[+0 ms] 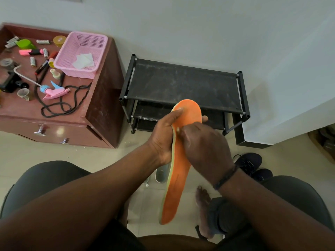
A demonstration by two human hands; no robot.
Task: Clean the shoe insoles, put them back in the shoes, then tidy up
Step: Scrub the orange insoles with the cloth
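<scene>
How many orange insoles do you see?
1. The orange insole is held up between the left hand and the right hand, in front of the black shoe rack. A second one may be hidden, perhaps inside the dark shoes.

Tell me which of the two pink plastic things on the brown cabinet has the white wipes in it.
The pink basket at the cabinet's back right corner, open-topped with perforated walls, holds the white wipes. The other pink item is the spray trigger head lying on the top, nearer the front.

pink basket [81, 53], black rack [183, 86], brown cabinet [101, 109]
</scene>
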